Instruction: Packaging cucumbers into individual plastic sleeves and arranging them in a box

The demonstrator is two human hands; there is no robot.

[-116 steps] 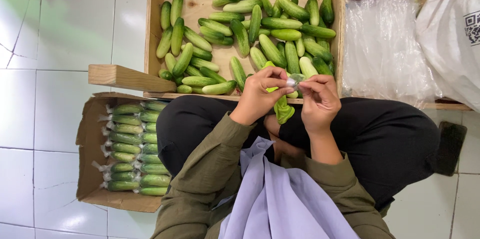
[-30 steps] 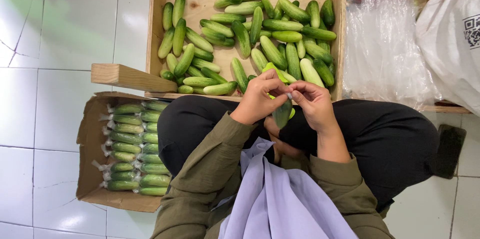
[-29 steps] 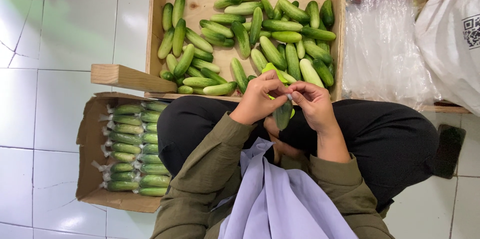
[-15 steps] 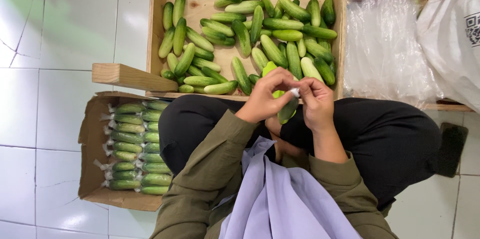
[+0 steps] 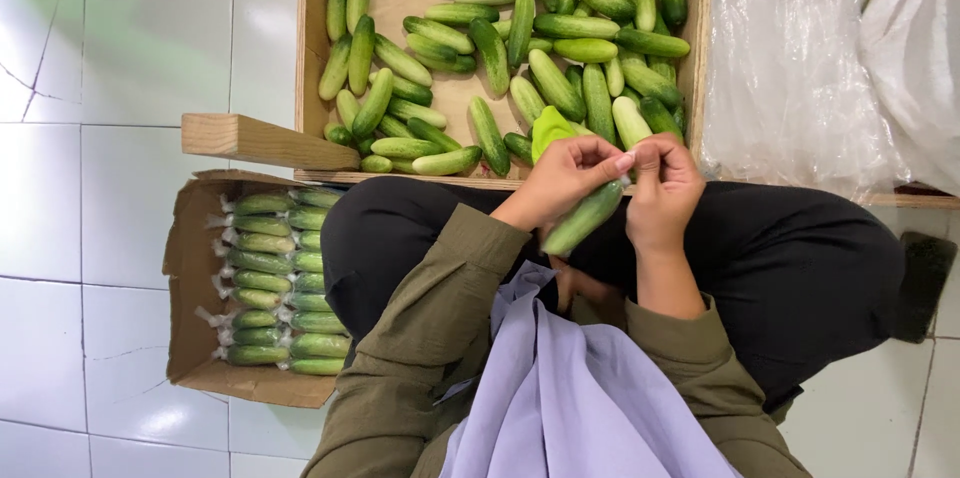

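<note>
White tiled floor (image 5: 150, 48) under everything; person sits on it w/ black trousers, olive sleeves, lilac cloth hanging down front. Wooden crate (image 5: 312, 48) ahead of knees, full of loose green cucumbers (image 5: 480, 48), most piled toward its right side, bare wood showing at top left. Wood block (image 5: 255, 141) lies against crate's left front corner, slightly tilted. Clear plastic bags (image 5: 790, 68) heaped right of crate, white sack beside them at far right. Cardboard box (image 5: 185, 258) on floor by person's left knee, open top, holds bagged cucumbers (image 5: 275, 288) stacked in two neat columns, knotted bag ends pointing left.

Both hands up over lap, just at crate's front edge. Left hand (image 5: 565, 178) closed in a pinch, right hand (image 5: 665, 188) likewise pinching; fingertips of both meet at top end of a wrapped cucumber (image 5: 585, 220), which hangs tilted down-left between them, above the trousers. Lime-green bit (image 5: 550, 128) shows just behind left hand; can't tell what it is.
</note>
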